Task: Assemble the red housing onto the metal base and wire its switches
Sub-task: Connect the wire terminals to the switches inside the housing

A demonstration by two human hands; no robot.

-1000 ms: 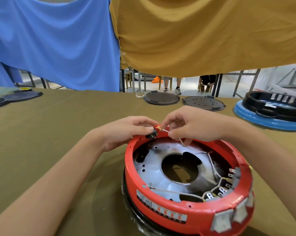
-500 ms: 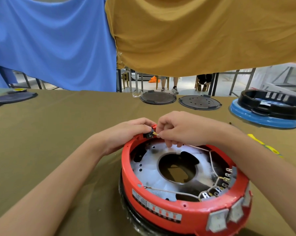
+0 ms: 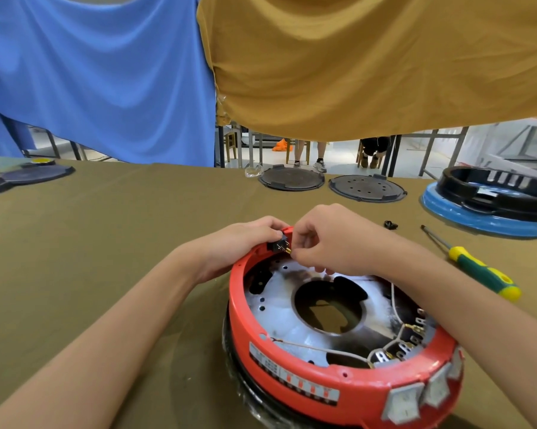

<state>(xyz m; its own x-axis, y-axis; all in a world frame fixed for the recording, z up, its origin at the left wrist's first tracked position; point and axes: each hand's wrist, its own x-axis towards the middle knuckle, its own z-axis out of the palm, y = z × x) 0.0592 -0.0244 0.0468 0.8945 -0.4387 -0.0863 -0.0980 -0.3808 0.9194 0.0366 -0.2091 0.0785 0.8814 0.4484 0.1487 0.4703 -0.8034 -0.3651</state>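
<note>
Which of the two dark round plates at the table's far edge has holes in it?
The right-hand plate, nearer the blue ring; small holes dot its top. The left plate is plain.

The round red housing (image 3: pixel 338 376) sits upright over the scorched metal base (image 3: pixel 279 305), white wires (image 3: pixel 394 295) looping inside.

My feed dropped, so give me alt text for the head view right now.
Both hands work at the far rim of the red housing: the left hand holds a small black switch there while the right hand pinches a wire terminal at its prongs. A green-and-yellow screwdriver lies on the olive table to the right.
</note>
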